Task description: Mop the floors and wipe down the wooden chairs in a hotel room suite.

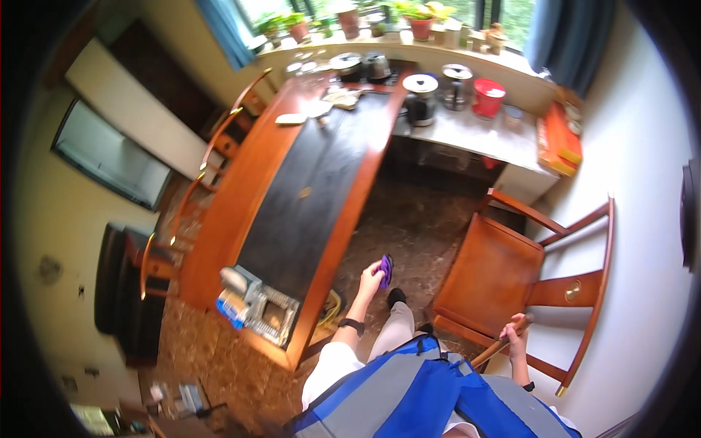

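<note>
Between the right edge of the long wooden table (241,197) and the wooden chair (493,274) runs a strip of dark marbled floor (416,212), which is the room for moving; at its far end stands a white counter (467,135), and the chair's back is near the white wall (650,131); on the near corner of the table there is a grey box (276,315), close to the edge. The left hand (371,279) is over this strip, apart from the table edge; its fingers are closed on a purple cloth (385,274), which sticks out beyond them; the right hand (515,339), beside the chair, is closed around a wooden bar (491,353) with rounded end; whether this bar belongs to the chair, I cannot tell.
</note>
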`<action>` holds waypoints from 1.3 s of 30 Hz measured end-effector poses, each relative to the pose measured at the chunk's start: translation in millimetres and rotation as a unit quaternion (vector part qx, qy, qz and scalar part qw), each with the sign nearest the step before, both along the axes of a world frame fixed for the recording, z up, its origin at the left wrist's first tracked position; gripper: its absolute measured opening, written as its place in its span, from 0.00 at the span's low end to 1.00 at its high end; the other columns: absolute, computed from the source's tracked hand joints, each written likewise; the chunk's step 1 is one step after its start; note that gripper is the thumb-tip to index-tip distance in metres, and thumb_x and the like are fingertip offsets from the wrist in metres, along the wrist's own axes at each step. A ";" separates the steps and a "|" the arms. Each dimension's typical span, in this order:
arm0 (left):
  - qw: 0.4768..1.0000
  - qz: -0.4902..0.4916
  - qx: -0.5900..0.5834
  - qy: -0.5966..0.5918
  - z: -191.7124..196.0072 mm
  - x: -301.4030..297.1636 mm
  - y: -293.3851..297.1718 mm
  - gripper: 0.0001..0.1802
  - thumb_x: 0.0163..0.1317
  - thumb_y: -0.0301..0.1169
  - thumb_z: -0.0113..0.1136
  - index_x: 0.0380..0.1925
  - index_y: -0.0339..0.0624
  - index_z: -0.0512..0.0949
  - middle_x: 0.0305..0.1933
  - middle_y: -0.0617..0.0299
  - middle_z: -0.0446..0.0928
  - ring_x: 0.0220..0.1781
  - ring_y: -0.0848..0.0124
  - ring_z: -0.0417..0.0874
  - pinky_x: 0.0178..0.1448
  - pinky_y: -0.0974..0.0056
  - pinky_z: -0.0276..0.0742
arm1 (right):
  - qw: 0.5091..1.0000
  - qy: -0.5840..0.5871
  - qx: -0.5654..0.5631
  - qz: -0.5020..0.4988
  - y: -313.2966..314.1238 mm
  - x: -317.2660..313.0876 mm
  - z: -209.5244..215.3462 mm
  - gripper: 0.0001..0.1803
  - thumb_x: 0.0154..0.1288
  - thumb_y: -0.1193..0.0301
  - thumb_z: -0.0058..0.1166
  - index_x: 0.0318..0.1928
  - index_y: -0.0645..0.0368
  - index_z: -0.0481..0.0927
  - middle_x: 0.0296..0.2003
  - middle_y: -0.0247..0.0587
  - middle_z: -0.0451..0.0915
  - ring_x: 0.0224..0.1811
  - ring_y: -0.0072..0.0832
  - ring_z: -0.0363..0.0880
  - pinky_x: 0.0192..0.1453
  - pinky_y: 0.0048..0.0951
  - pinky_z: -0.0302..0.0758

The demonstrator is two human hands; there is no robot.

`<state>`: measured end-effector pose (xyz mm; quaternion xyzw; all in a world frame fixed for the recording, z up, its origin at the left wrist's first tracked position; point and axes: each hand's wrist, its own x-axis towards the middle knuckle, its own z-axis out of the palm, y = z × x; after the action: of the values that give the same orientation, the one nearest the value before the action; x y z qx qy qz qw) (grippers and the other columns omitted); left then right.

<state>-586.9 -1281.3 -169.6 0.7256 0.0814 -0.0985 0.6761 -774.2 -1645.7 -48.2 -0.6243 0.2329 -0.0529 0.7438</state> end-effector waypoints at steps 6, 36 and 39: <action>0.963 0.208 0.141 -0.096 62.7 -22.7 113.3 0.19 0.44 0.23 0.47 0.40 0.32 0.70 0.40 0.53 0.72 0.43 0.68 0.72 0.49 0.68 0.64 | 0.992 -0.012 -0.091 -0.084 20.3 -8.0 -7.9 0.08 0.52 0.73 0.49 0.31 0.58 0.64 0.18 0.31 0.66 0.19 0.17 0.67 0.23 0.18 0.66; 0.925 -0.368 0.080 -0.047 46.7 -99.6 173.2 0.15 0.50 0.27 0.43 0.40 0.36 0.70 0.45 0.52 0.69 0.50 0.65 0.68 0.52 0.68 0.61 | 0.947 -0.244 -0.199 -0.057 312.4 -48.8 243.6 0.10 0.53 0.72 0.43 0.21 0.56 0.58 0.08 0.27 0.61 0.08 0.15 0.56 0.15 0.15 0.58; 0.835 -0.548 0.016 0.041 56.7 -134.5 138.3 0.17 0.56 0.35 0.41 0.42 0.37 0.69 0.43 0.54 0.71 0.47 0.67 0.70 0.50 0.67 0.63 | 0.930 -0.295 -0.212 -0.048 310.5 -44.8 253.8 0.10 0.53 0.72 0.44 0.20 0.55 0.58 0.08 0.26 0.62 0.08 0.15 0.58 0.15 0.14 0.60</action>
<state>-721.4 -1143.0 -112.9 0.6575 -0.3004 -0.4816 0.4955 -819.0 -1335.3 205.6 -0.7119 0.0161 -0.3190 0.6254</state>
